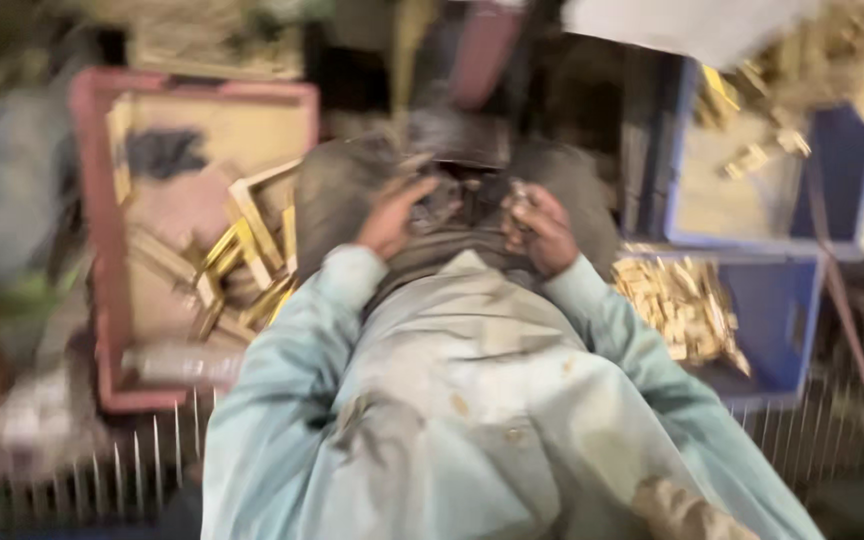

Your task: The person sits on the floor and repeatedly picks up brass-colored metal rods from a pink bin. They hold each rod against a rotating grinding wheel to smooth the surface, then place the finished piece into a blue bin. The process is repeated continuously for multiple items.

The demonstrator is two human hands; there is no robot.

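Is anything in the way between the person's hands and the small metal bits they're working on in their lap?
Nothing visible. The left hand and right hand already rest on the small metal pieces, though blur hides the grip.

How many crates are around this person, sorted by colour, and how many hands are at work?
Red crates: 1, on the person's left, holding gold-coloured frame-like pieces.
Blue crates: 2, a near one with a heap of small brass-coloured parts and a far one, both on the right.
Hands: 2, left hand and right hand, each at something small, too blurred to name.
Total: 5
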